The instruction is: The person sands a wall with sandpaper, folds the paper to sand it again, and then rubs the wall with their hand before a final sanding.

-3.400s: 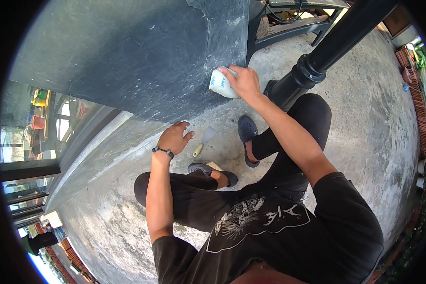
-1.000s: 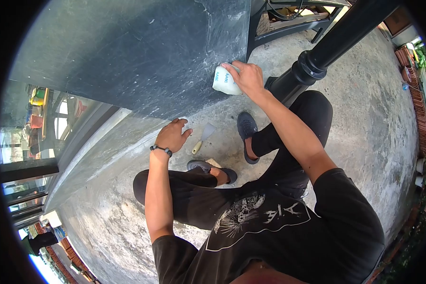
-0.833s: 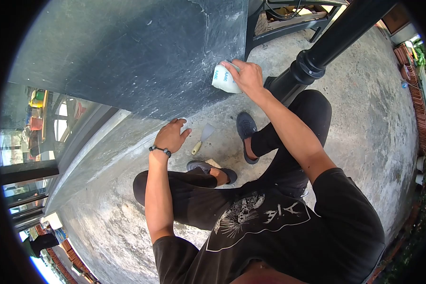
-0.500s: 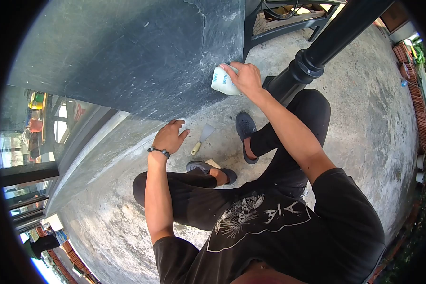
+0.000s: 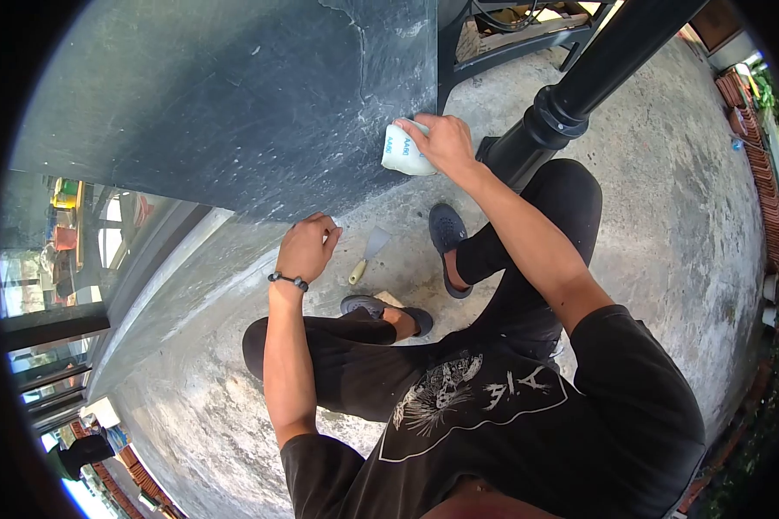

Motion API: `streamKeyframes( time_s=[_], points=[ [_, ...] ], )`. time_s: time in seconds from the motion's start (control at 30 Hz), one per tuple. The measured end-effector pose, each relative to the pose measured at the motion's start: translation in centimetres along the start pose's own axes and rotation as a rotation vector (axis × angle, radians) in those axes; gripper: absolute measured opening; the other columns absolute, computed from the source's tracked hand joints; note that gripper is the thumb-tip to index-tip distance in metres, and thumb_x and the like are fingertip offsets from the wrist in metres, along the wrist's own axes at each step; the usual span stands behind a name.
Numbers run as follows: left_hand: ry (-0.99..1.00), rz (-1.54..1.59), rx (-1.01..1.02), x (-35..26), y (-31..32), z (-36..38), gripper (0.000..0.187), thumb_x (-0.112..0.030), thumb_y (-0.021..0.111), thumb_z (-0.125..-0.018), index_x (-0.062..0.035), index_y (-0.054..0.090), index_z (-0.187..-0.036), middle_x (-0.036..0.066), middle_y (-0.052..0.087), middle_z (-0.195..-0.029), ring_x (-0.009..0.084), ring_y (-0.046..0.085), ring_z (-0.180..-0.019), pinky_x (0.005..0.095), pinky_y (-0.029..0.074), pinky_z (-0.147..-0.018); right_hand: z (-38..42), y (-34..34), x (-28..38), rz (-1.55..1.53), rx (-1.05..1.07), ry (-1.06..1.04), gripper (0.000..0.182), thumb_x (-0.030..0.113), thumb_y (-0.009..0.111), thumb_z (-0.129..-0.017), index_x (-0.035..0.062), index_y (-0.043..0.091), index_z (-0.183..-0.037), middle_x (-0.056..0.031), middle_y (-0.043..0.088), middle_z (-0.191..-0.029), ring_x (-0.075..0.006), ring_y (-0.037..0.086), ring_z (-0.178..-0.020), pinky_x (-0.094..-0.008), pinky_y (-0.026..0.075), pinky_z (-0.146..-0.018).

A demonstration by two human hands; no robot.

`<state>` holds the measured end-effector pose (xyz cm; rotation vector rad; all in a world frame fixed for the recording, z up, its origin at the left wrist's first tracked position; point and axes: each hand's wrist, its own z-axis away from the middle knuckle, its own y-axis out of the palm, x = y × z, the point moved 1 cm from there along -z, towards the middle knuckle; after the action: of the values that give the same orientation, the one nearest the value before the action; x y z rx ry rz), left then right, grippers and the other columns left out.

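Blue print on the back of the white folded sandpaper sheet (image 5: 400, 151), upper middle of the frame, held in the right hand (image 5: 441, 140) against the dark wall panel (image 5: 234, 104): short repeated marks, looks like "AA80" or similar, too small to be certain.

White characters on the chest of the black T-shirt (image 5: 502, 406), lower middle of the frame, beside a white graphic; seen upside down, not legible.

No other text, numbers or signs readable.

Sunlit concrete floor (image 5: 666, 216), dark wall (image 5: 234, 104)
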<state>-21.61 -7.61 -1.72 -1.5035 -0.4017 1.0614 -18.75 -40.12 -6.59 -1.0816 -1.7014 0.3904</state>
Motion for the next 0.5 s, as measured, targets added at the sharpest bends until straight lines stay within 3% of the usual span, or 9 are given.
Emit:
streamKeyframes(
  time_s=[0.13,0.2,0.27,0.33,0.37,0.4,0.5],
  points=[
    [0.210,0.070,-0.355,-7.1,-5.3,1.2,0.041,-0.020,0.075,-0.098,0.0003,0.057,-0.067,0.012,0.059,-0.064,0.0356,0.056,-0.057,0.0414,0.041,-0.055,-0.6,-1.0,1.0,-0.093,0.003,0.098,0.051,0.056,0.068,-0.101,0.0091,0.082,-0.087,-0.0170,0.073,-0.068,-0.0389,0.073,-0.067,-0.0483,0.057,-0.066],
    [0.572,0.110,-0.517,-12.1,-8.8,3.7,0.039,-0.020,0.077,-0.094,-0.0039,0.056,-0.066,0.008,0.048,-0.058,0.0282,0.049,-0.052,0.0376,0.033,-0.049,0.0,-0.2,0.2,-0.062,0.059,0.022,0.052,0.056,0.068,-0.101,0.0083,0.082,-0.085,-0.0175,0.073,-0.068,-0.0388,0.073,-0.067,-0.0487,0.058,-0.066],
    [0.936,0.227,-0.605,-18.0,-11.5,8.4,0.027,-0.024,0.073,-0.094,-0.0093,0.066,-0.073,-0.001,0.051,-0.066,0.0165,0.050,-0.053,0.0324,0.041,-0.049,-0.1,0.0,-0.1,-0.088,-0.012,-0.004,0.052,0.055,0.069,-0.101,0.0075,0.081,-0.084,-0.0176,0.072,-0.067,-0.0394,0.072,-0.065,-0.0486,0.057,-0.065],
    [1.777,0.416,-1.202,-21.7,-11.6,9.2,0.020,0.011,0.079,-0.083,0.0001,0.065,-0.074,0.001,0.057,-0.063,0.0055,0.054,-0.050,0.0179,0.045,-0.041,-0.8,-1.0,0.2,-0.101,-0.046,-0.021,0.053,0.055,0.068,-0.101,0.0070,0.080,-0.082,-0.0176,0.072,-0.066,-0.0390,0.071,-0.063,-0.0490,0.056,-0.064],
    [1.853,0.392,-1.309,-22.5,-11.2,9.0,0.019,0.011,0.079,-0.083,-0.0001,0.065,-0.074,0.001,0.057,-0.064,0.0057,0.054,-0.050,0.0182,0.045,-0.041,-0.6,-0.5,-0.2,-0.109,-0.058,-0.034,0.053,0.055,0.068,-0.102,0.0072,0.081,-0.082,-0.0179,0.072,-0.068,-0.0385,0.071,-0.064,-0.0486,0.056,-0.065],
    [1.830,0.393,-1.292,-23.1,-10.5,9.0,0.019,0.011,0.078,-0.083,-0.0003,0.065,-0.075,0.001,0.057,-0.064,0.0058,0.054,-0.051,0.0184,0.045,-0.042,-0.3,-0.6,-0.1,-0.108,0.018,-0.007,0.053,0.055,0.067,-0.102,0.0072,0.081,-0.084,-0.0180,0.073,-0.070,-0.0387,0.072,-0.067,-0.0489,0.057,-0.069],
    [1.594,0.278,-0.971,-23.5,-7.9,9.0,0.018,0.009,0.078,-0.083,-0.0010,0.065,-0.076,0.001,0.058,-0.066,0.0064,0.055,-0.052,0.0190,0.046,-0.044,0.0,-0.7,0.6,-0.145,0.044,0.048,0.050,0.055,0.067,-0.101,0.0083,0.085,-0.095,-0.0192,0.075,-0.073,-0.0392,0.074,-0.072,-0.0499,0.057,-0.076]
  ],
)
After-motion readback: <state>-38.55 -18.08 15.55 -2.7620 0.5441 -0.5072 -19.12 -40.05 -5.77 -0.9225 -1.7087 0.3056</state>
